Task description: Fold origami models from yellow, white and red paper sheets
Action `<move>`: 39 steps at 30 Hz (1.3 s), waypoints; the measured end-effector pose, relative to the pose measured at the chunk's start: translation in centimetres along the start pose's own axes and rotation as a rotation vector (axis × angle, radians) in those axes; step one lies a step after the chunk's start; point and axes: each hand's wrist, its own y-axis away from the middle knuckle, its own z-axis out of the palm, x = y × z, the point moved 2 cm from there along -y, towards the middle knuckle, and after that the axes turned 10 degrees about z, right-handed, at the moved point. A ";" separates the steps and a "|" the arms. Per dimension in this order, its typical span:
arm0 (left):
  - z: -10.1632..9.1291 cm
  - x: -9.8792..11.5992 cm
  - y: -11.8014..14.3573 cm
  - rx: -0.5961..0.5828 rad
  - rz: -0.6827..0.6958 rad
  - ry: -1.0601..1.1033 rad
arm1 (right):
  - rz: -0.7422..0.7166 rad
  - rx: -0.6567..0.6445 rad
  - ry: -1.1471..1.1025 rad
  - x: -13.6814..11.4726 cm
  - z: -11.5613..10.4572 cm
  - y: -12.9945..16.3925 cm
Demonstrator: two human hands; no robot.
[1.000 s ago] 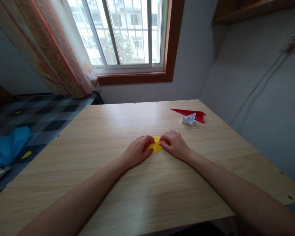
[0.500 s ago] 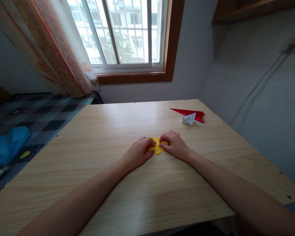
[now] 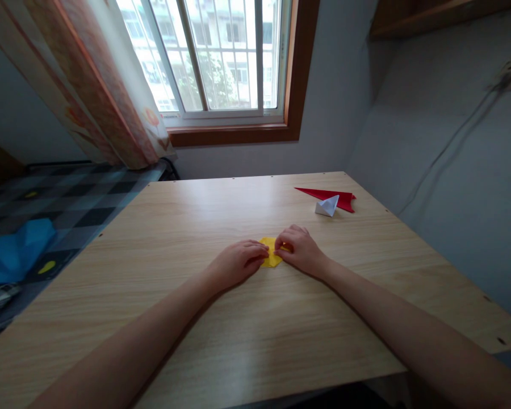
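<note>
Small yellow folded paper (image 3: 271,258) flat on the table (image 3: 221,341), pinched from both sides by left hand (image 3: 234,264) and right hand (image 3: 300,250); likely light, thin, easily creased, best gripped at edges.

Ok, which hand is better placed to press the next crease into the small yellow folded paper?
Probably the right hand: its fingertips already sit on the small yellow folded paper at its right edge. The left hand lies flat at the paper's left edge, seemingly better suited to holding it against the light wooden table.
</note>
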 end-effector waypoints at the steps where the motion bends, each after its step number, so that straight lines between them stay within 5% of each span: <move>1: 0.0 0.1 0.0 -0.001 -0.002 -0.012 | -0.007 0.002 -0.003 0.0 0.0 0.0; 18: -0.6 0.8 0.1 -0.142 0.132 -0.149 | -0.001 0.010 -0.043 0.4 0.3 -0.2; 30: -0.7 1.0 0.2 -0.136 0.126 -0.194 | 0.098 -0.037 0.020 2.4 -2.2 0.0; 39: -0.8 1.4 -0.1 -0.148 0.136 -0.208 | 0.101 -0.071 0.054 3.2 -2.2 -0.3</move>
